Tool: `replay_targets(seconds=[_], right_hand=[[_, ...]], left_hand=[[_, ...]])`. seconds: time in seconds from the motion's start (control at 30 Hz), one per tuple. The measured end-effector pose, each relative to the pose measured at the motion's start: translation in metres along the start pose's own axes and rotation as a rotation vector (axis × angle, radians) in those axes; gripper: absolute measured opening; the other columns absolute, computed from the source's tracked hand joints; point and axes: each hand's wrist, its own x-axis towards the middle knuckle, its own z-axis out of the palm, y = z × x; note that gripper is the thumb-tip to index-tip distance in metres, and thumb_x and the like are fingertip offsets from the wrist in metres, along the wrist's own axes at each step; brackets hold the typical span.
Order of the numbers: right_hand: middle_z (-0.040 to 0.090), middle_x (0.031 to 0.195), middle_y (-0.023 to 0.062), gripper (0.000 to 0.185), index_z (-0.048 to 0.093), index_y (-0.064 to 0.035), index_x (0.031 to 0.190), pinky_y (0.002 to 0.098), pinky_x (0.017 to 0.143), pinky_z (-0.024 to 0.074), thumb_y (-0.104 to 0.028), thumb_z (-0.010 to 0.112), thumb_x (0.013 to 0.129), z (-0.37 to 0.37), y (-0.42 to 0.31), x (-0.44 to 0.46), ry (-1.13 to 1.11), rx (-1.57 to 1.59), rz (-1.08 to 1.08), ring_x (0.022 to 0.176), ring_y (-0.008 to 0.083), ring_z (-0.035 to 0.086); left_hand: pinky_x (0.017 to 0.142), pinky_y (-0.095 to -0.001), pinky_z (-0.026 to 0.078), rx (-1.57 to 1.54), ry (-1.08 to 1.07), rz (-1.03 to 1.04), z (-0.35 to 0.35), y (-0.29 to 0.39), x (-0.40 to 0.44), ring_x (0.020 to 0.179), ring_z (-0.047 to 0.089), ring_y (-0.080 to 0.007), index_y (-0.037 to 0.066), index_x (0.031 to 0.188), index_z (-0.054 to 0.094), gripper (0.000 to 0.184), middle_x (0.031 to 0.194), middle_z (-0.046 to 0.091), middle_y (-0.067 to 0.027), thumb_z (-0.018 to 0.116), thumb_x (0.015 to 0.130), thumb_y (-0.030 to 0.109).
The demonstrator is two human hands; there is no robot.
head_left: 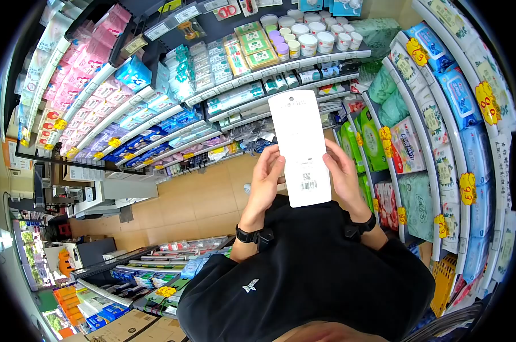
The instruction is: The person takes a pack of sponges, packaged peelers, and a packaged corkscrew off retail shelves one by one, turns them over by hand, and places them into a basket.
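A long white hang card (301, 142) with rounded corners is held upright in front of my body. A small hole pierces its top edge, and a barcode with a square code is printed near the bottom; the finer print is too small to read. Along the card's left edge my left hand (265, 175) is closed, with the thumb on the near face. My right hand (343, 174) grips the opposite edge, its thumb also in front. The remaining fingers are partly hidden behind the card. Whatever may be on the card's far side is out of sight.
Ahead, a shelf (286, 68) carries tubs, boxes and packs. Pink packs (86, 60) fill the shelving at left. On the right stand shelves of wipes (460, 94) and tissue packs (372, 139) with yellow price tags. A tiled floor (189, 191) lies below, beside a low rack (149, 273).
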Motion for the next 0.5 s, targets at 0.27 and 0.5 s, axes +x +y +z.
replay_targets(seconds=[0.27,0.5], right_hand=[[0.063,0.105,0.0076,0.041,0.050,0.0042,0.139,0.0249,0.082,0.0499,-0.003,0.053,0.099,-0.004,-0.004,-0.001,-0.014,-0.097,-0.019,0.094,0.0110,0.061],[0.060,0.110,0.0084,0.044,0.046,0.0047,0.140,0.0247,0.086,0.0505,-0.001,0.056,0.098,-0.003,-0.008,-0.002,-0.045,-0.024,0.011,0.097,0.0116,0.062]], left_hand=[[0.076,-0.0262,0.058,-0.026,0.023,0.047,0.001,-0.001,0.000,0.107,0.063,-0.0112,0.005,0.132,0.050,0.030,0.126,0.062,-0.0055,0.050,0.104,0.017],[0.075,-0.0259,0.058,-0.004,0.046,0.045,-0.001,0.000,0.003,0.107,0.063,-0.0107,0.005,0.132,0.051,0.031,0.125,0.064,-0.0051,0.051,0.104,0.018]])
